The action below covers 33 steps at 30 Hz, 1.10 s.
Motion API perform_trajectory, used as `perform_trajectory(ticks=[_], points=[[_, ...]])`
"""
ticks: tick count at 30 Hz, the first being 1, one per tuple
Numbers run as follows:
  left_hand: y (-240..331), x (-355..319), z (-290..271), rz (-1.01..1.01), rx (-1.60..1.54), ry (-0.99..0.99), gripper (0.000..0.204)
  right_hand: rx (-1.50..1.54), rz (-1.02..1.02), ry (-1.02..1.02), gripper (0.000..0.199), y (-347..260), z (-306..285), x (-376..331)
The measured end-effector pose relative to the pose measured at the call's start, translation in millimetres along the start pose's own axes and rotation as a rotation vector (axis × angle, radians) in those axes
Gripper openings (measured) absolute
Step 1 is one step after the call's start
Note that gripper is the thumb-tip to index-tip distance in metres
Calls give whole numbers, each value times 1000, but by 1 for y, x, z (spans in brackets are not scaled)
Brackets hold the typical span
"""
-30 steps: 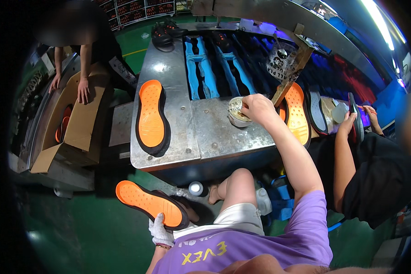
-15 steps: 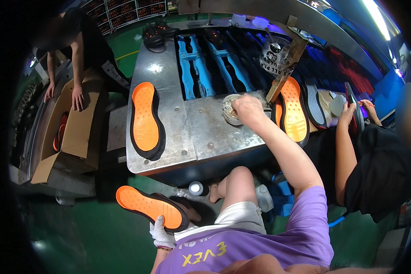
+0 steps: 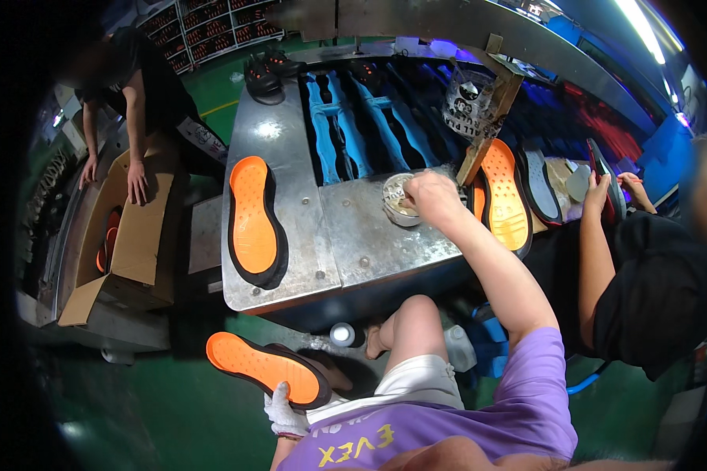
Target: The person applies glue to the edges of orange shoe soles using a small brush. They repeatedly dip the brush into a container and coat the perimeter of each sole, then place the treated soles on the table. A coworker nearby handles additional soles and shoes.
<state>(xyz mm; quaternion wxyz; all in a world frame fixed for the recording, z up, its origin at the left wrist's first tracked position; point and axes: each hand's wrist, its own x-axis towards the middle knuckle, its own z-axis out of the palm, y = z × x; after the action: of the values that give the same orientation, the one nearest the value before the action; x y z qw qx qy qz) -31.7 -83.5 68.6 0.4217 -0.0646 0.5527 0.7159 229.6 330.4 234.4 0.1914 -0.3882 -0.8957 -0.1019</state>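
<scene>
Left grip [image 3: 279,410]: clamped on one orange-and-black sole [image 3: 263,365], off the desk [image 3: 385,255], below its near left corner. Right grip [image 3: 434,196]: fingers at the mouth of one cup [image 3: 401,217]; can't tell if apart or together. One second sole [image 3: 253,224] flat along desk's left edge, two black shoes [image 3: 263,77] at far left corner.

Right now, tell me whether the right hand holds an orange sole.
No, the right hand is at the tub; the gloved left hand holds an orange sole.

The held sole [image 3: 271,367] looks dimpled, the metal tabletop [image 3: 373,239] glossy and scuffed.
</scene>
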Motion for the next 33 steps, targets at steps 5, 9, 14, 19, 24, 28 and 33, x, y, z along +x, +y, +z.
perform_trajectory(ticks=[5, 9, 14, 19, 24, 28, 33], points=[[-1, 1, 3, 30, 2, -1, 52, -96, 53, -100, 10, -3, 5, 3], [-5, 11, -8, 16, -25, -28, 53, -127, 5, -37, 10, 0, 14, -1], [-4, 8, -17, 85, -71, 8, 55, -111, -164, 79, 8, 2, 12, 3], [-6, 14, -19, 45, -31, -26, 60, -115, -94, -11, 8, -14, -19, -13], [-10, 14, -19, 65, -109, -35, 44, -112, -61, -47, 11, -34, -44, -11], [-11, 13, -22, 67, -111, -63, 52, -258, -151, -64, 4, -25, -34, -9], [3, 1, -19, 96, -93, -79, 64, -85, -90, 22, 5, -33, -42, -15]])
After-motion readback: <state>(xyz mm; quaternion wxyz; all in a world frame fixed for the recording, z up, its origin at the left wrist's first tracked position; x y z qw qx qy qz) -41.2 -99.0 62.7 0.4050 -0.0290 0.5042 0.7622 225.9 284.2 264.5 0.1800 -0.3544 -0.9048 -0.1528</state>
